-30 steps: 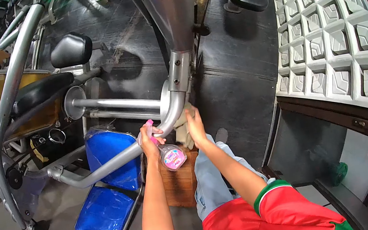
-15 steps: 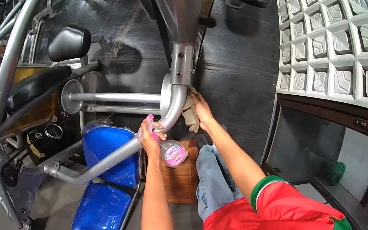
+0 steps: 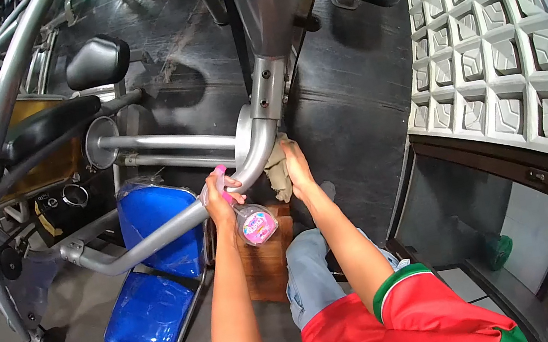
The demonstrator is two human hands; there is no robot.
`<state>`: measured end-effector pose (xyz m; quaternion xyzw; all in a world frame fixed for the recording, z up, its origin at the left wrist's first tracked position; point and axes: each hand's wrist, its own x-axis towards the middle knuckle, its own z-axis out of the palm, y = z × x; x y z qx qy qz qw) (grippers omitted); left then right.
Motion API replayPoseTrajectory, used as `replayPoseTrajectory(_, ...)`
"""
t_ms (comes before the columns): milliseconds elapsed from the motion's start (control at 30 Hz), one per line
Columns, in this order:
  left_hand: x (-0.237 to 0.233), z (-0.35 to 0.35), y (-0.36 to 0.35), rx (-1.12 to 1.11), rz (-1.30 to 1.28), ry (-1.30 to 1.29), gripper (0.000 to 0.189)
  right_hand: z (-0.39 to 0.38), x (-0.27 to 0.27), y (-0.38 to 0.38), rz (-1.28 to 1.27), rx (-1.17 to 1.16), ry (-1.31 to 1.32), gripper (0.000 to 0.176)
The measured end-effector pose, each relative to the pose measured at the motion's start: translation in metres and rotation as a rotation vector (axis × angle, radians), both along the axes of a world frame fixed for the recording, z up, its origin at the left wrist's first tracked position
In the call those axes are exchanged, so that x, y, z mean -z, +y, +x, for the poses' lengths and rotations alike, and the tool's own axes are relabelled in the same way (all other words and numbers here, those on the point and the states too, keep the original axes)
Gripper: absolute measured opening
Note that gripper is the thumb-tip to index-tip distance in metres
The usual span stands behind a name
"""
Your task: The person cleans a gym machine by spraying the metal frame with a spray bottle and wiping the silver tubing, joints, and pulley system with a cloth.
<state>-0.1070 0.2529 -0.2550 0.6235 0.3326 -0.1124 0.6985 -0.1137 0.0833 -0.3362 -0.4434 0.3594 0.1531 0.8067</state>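
Note:
My left hand is closed around the neck of a clear spray bottle with a pink trigger head and a pink label. That hand is right at the lower bend of a silver metal tube, part of a gym machine frame. A beige cloth hangs bunched in my right hand, whose fingers hold it against the right side of the same tube. Part of the cloth and the fingertips are hidden by the tube.
A blue folding chair stands at the left. Below the spray bottle is a wooden box. Black padded seats belong to machines at the upper left. On the right stands a white latticed wall above a dark-framed doorway.
My view has shifted slightly, and my legs have moved a little. My right hand and the cloth stay at the tube, with the cloth bunched differently. My left hand keeps the spray bottle.

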Motion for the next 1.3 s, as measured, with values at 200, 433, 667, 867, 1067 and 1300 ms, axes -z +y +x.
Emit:
replayPoseTrajectory(200, -0.005, 0.002, -0.002, -0.012, -0.021, 0.003, 0.048, -0.026, -0.027, 0.027, -0.159, -0.219, 0.118, 0.067)
replayPoseTrajectory(433, -0.016, 0.006, 0.011, 0.169, -0.069, 0.049, 0.046, -0.043, -0.023, 0.032, 0.011, -0.247, 0.04, 0.047)
replayPoseTrajectory(667, -0.013, -0.018, 0.071, 0.046, -0.027, 0.039, 0.042, -0.013, -0.02, 0.021, -0.15, -0.048, 0.087, 0.045)
replayPoseTrajectory(867, -0.015, -0.005, 0.082, 0.259, 0.038, 0.004, 0.041, -0.048, -0.029, 0.079, -0.003, -0.065, 0.116, 0.045)
replayPoseTrajectory(1067, -0.013, -0.01, 0.078, 0.212, 0.013, -0.042, 0.041, -0.059, -0.036, 0.092, -0.183, -0.126, 0.098, 0.039)
replayPoseTrajectory(1300, -0.011, -0.013, 0.077, 0.202, 0.025, -0.106, 0.041, -0.046, -0.039, 0.09, -0.176, 0.05, 0.036, 0.036)
